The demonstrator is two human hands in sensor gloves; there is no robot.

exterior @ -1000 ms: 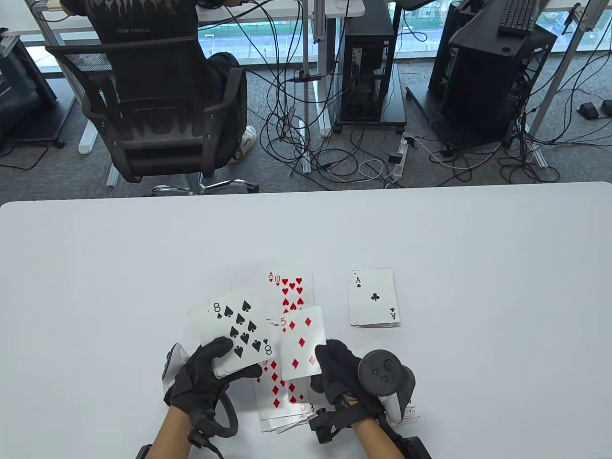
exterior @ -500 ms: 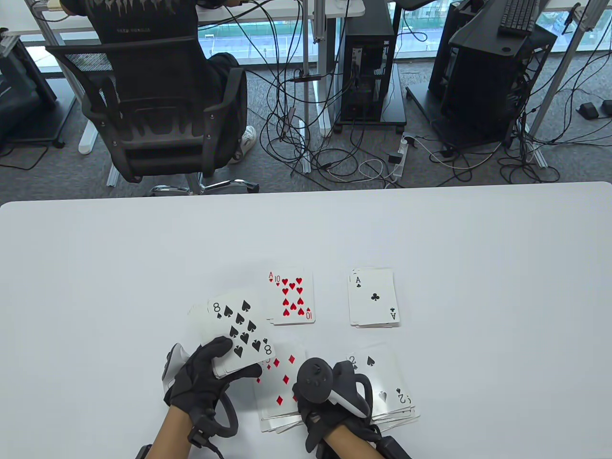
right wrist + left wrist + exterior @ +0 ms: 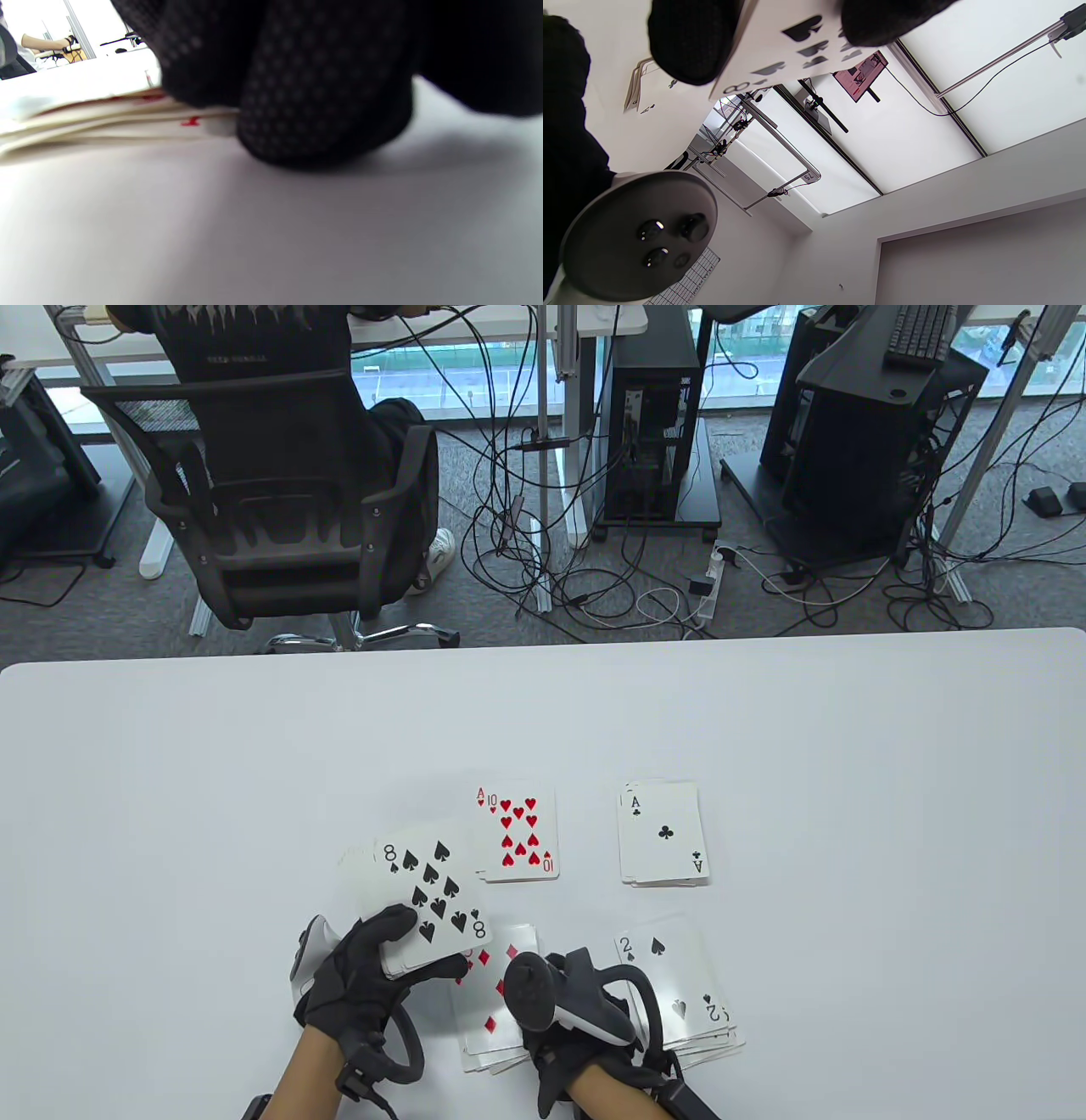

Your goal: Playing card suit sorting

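— What's on the bench [image 3: 848, 746]?

— Four suit piles; my left hand [image 3: 361, 976] grips the unsorted stack [image 3: 428, 899], eight of spades up. My right hand [image 3: 577, 1027] rests on the diamond pile [image 3: 484, 1010]; whether its fingers pinch, I can't tell.

— Advice?

— I'd square that pile, then put the eight on the spade pile [image 3: 683, 988].

In the lower middle of the table view, the right hand [image 3: 585, 1052] and its tracker [image 3: 564, 1001] cover most of the diamond pile [image 3: 488, 1010], hiding its top card's rank. The fingers [image 3: 314, 84] in the right wrist view are blurred, their grip unclear.
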